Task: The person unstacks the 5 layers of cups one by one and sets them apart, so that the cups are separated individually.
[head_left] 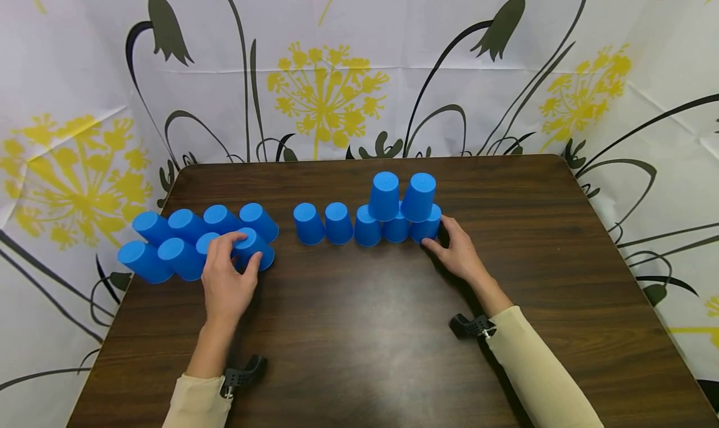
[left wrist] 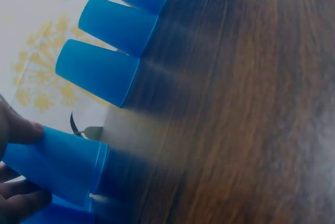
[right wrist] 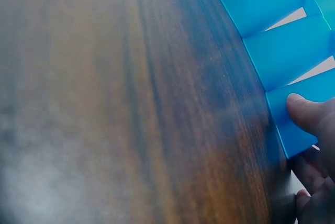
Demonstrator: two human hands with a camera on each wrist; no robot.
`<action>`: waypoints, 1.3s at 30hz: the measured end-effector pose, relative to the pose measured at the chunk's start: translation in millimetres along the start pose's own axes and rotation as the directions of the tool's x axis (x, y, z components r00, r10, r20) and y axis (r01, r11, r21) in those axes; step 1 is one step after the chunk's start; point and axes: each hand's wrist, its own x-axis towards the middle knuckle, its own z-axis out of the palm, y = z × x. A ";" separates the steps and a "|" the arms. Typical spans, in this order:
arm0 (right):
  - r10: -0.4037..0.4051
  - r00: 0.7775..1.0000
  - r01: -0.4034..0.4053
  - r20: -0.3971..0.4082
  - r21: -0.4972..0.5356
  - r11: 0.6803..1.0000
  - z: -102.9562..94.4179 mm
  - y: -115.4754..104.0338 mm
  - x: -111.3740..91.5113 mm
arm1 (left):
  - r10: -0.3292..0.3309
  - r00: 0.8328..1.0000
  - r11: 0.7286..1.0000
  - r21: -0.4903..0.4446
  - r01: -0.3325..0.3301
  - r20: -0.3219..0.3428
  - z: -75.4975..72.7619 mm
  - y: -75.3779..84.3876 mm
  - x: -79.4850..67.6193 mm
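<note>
My left hand (head_left: 229, 278) grips an upside-down blue cup (head_left: 254, 248) at the right end of the front row in the left group. In the left wrist view, thumb and fingers sit on opposite sides of that cup (left wrist: 63, 164); whether its rim touches the table I cannot tell. My right hand (head_left: 457, 250) holds the rightmost bottom cup (head_left: 424, 227) of a row in the middle. Its thumb lies on the near side of this cup (right wrist: 285, 122), the fingers behind. Two cups, a left one (head_left: 384, 197) and a right one (head_left: 419, 197), stand on top of that row's right end.
Several other upside-down blue cups (head_left: 145, 262) stand in two rows at the left. Two bottom cups (head_left: 309, 224) at the row's left end bear nothing. The brown wooden table (head_left: 359, 328) meets a flower-patterned cloth (head_left: 348, 16) at its back edge.
</note>
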 end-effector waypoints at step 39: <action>-0.005 1.000 0.005 -0.013 0.006 1.000 1.4 1.5 1.0 | 0.040 0.996 0.996 0.089 -0.033 -0.085 -6.8 6.0 -5.6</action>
